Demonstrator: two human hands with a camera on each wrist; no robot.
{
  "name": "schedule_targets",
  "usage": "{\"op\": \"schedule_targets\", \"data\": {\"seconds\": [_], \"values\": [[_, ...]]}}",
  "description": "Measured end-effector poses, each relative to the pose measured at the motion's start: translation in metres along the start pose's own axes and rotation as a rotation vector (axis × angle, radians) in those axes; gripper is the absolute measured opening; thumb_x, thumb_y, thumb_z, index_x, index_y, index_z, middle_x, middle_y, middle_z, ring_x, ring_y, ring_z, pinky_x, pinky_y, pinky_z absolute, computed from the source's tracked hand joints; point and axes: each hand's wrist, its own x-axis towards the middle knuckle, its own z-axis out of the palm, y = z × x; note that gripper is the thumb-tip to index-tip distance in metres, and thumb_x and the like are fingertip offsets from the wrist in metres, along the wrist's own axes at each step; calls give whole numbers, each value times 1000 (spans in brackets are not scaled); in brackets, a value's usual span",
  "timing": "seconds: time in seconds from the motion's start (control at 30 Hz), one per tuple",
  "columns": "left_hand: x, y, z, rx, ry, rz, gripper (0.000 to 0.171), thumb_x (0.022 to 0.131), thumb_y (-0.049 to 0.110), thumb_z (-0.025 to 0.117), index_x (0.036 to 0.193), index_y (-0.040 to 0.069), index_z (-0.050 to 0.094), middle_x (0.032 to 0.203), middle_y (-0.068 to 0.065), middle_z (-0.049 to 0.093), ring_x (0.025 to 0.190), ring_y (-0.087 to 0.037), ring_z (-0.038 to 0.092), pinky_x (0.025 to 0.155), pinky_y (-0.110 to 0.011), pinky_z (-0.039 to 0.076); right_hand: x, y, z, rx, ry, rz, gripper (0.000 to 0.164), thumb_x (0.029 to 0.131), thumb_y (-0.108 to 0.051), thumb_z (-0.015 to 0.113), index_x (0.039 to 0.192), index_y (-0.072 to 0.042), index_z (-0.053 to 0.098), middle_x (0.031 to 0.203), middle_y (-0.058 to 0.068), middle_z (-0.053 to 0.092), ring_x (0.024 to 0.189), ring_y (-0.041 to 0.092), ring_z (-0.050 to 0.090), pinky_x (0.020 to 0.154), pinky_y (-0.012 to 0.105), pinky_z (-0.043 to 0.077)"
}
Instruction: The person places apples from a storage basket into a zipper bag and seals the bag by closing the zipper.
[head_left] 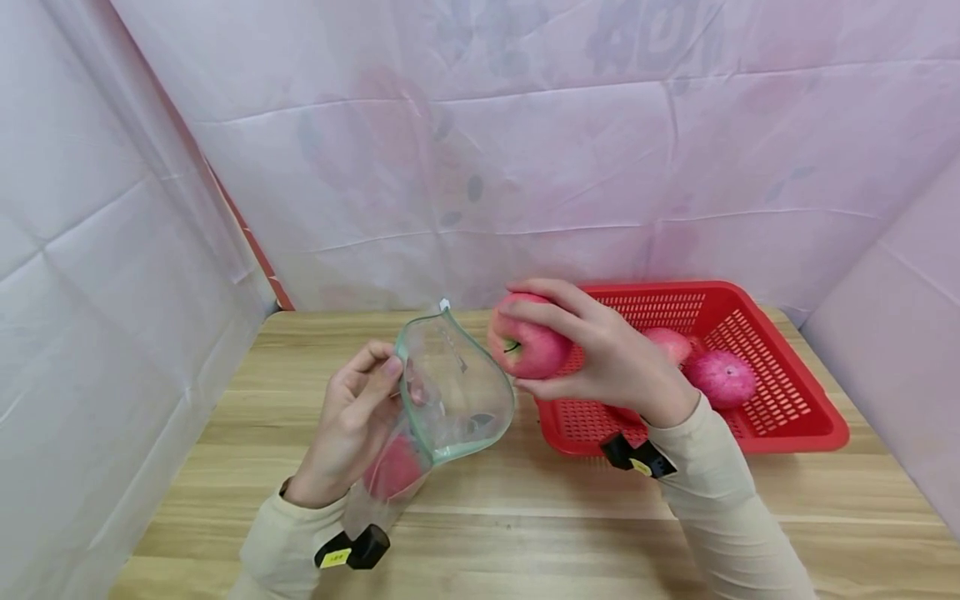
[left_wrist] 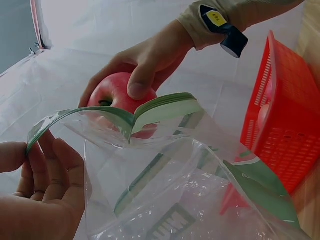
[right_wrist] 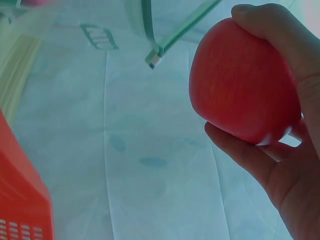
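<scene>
My left hand [head_left: 360, 417] pinches the green-edged rim of a clear zip bag [head_left: 457, 392] between thumb and fingers. The bag's mouth gapes toward the right, and a white slider sits at its top corner. Through the plastic, low in the bag by the left wrist, a red fruit [head_left: 396, 467] shows; its kind is hard to tell. My right hand [head_left: 607, 342] grips a red apple [head_left: 528, 337] just right of the bag's mouth, stem facing left. In the right wrist view the fingers and thumb curl round the apple [right_wrist: 245, 82].
A red plastic basket [head_left: 813, 417] with slotted walls stands on the right of the wooden table [head_left: 510, 542]. Inside lie a pink-red speckled fruit [head_left: 722, 379] and another pinkish fruit [head_left: 670, 343], partly behind the right forearm. White printed sheets [head_left: 525, 167] hang behind and at both sides.
</scene>
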Motion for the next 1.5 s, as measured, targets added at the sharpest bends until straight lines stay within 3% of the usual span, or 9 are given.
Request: {"op": "schedule_targets", "data": {"seconds": [0.1,0.37,0.77,1.03,1.5], "values": [[1,-1,0,-4,-1,1,18,109,3,41,109,9,58,90,0,68,82,-10,66,77,-21,55,3,-2,3,-2,-12,-17,73,69,-15,91,136,-16,61,139,10,56,124,25,58,88,35,60],[2,-3,1,4,-1,-6,18,109,4,42,109,10,58,90,1,67,82,-10,66,77,-21,56,10,-7,14,1,-45,-45,69,74,-23,89,136,-17,61,141,9,55,126,23,57,92,31,57],[2,-3,2,35,-1,9,17,109,4,42,109,9,59,89,3,66,82,-10,65,80,-23,55,16,-7,27,17,-94,-86,66,77,-25,88,137,-16,60,141,9,55,122,21,59,93,30,56],[2,-3,2,28,-1,1,16,109,5,42,109,9,58,89,2,67,81,-9,65,78,-21,56,18,-10,35,-40,-114,-95,65,76,-26,89,134,-17,62,139,10,56,119,21,61,90,31,57],[2,-3,4,26,3,-7,17,109,4,41,109,10,57,89,2,66,82,-9,65,79,-22,56,19,-9,43,-20,-185,-123,64,80,-25,89,137,-19,60,146,7,53,132,23,53,102,32,53]]}}
